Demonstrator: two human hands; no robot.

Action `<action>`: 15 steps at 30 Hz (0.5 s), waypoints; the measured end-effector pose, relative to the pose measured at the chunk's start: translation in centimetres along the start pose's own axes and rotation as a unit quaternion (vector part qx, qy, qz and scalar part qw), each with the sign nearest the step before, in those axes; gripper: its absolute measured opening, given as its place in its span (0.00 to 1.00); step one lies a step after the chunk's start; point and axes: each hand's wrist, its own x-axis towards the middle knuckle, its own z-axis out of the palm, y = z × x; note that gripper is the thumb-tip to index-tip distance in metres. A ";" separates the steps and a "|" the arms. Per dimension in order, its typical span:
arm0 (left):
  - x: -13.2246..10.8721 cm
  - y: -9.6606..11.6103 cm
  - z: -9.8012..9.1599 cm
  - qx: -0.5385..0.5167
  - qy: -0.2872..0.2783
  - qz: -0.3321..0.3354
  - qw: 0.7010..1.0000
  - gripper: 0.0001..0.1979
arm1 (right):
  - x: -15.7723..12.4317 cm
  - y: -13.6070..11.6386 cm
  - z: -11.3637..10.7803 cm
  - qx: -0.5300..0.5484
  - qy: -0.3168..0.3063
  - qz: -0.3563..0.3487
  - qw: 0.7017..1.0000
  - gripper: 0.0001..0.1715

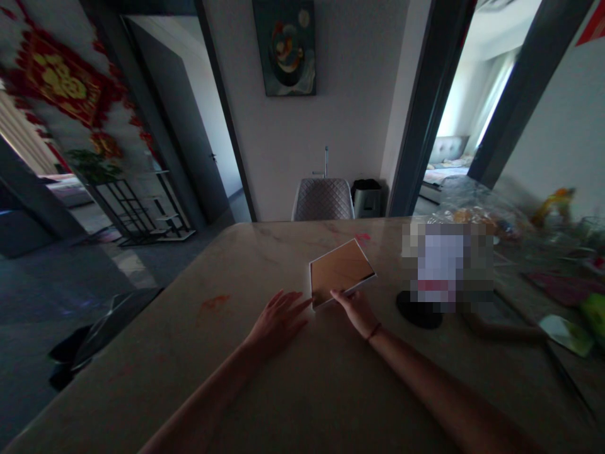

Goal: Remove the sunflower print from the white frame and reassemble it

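Observation:
A thin, flat brown board with white edges (338, 272) is tilted over the middle of the table, and a dark strip runs along its right edge. My right hand (355, 310) grips its near edge, thumb on top and the other fingers mostly hidden beneath. To its left, my left hand (280, 318) is open with fingers spread. Its fingertips are close to the board's lower left corner; whether they touch it I cannot tell.
The marble-patterned table (189, 353) fills the foreground. Right of my hands stands a blurred-out object (442, 265) beside a black round base (418, 310). A tray (503, 321), clear plastic bags (477, 202) and other clutter crowd the right side. A quilted chair (324, 198) is beyond the far edge.

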 end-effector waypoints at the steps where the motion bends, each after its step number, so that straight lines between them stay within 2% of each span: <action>1: 0.0 -0.1 0.1 -0.003 0.002 -0.007 1.000 0.20 | 0.0 0.3 0.2 -0.005 0.027 -0.002 1.000 0.19; 3: 0.0 -0.2 0.3 -0.008 0.002 -0.021 1.000 0.20 | 0.0 0.7 0.5 -0.016 0.081 -0.027 0.996 0.19; 5: 0.0 -0.4 0.3 -0.010 0.008 -0.035 0.999 0.20 | -0.1 1.0 0.7 -0.023 0.106 -0.070 0.992 0.18; 11: 0.0 -0.1 0.0 0.016 0.126 -0.102 0.987 0.29 | -0.3 1.1 0.5 -0.087 0.128 -0.137 0.979 0.19; 15: 0.1 0.5 0.0 0.067 0.182 -0.077 0.978 0.31 | -0.5 0.6 0.1 -0.165 0.120 -0.246 0.948 0.22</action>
